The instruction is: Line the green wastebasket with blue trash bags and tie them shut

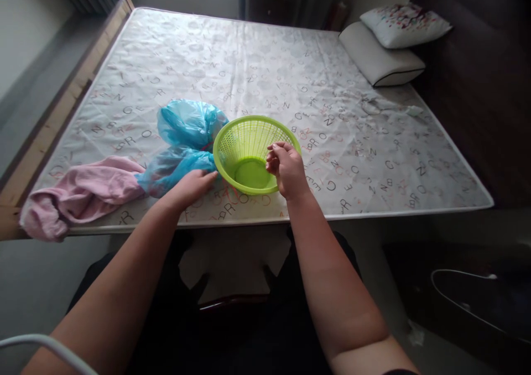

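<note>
A lime-green plastic basket (254, 174) with slatted walls stands upright on the mattress, and nothing shows inside it. My left hand (198, 186) lies low against its left outer side, fingers stretched out, close to a crumpled blue plastic bag (172, 167). Over the basket's right rim is my right hand (286, 167), its fingers curled in toward the thumb. Whatever may be between those fingertips is too small to make out. The blue bag's puffed upper part spreads behind and left of the basket. A pink cloth (93, 189) touches the bag's left end.
The letter-printed mattress (290, 71) fills most of the view, with a wooden bed rail (83, 93) along its left side. A beige cushion (379, 57) and a patterned pillow (409, 26) are stacked at the far right. White cables show at the lower left and right.
</note>
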A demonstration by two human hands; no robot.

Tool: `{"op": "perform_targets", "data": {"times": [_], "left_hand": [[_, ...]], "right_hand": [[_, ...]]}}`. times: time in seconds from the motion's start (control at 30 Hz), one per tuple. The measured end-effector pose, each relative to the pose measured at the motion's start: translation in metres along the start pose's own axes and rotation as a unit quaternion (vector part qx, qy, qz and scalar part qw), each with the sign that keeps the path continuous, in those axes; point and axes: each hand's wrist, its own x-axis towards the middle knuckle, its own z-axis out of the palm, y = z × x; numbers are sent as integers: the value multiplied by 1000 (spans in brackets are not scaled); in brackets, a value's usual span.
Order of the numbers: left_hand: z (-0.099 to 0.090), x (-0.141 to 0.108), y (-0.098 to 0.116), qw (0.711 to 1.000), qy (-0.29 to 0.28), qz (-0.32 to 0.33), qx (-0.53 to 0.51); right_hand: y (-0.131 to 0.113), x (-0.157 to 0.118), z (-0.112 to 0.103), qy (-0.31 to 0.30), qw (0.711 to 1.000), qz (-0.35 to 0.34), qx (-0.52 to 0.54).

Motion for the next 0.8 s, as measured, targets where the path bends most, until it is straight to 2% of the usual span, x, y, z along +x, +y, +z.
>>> {"op": "perform_targets", "data": {"times": [0.1,0.17,0.23,0.33,0.43,0.53,0.67,0.8], "left_hand": [[-10,2,-12,983,-67,-76,155],[-12,0,-13,967,-114,-134,184],[-10,-6,-8,965,-151,-140,166],[-2,-15,8,982,-157,-50,97],[3,-19,22,994,-69,78,23],[6,-18,29,985,17,166,-47],[14,-17,25,980,0,180,-85],[23,-10,6,984,-21,165,-69]], "right_hand": [[1,-1,0,14,999,-19,-23],[0,-2,0,58,995,-54,-59],[-4,-3,-3,122,980,-103,-117],[-10,-3,-13,201,940,-175,-212],[-8,4,-28,236,906,-197,-291],[3,13,-38,219,902,-146,-343],[23,20,-36,185,897,-135,-378],[36,22,-27,202,878,-154,-405]]}}
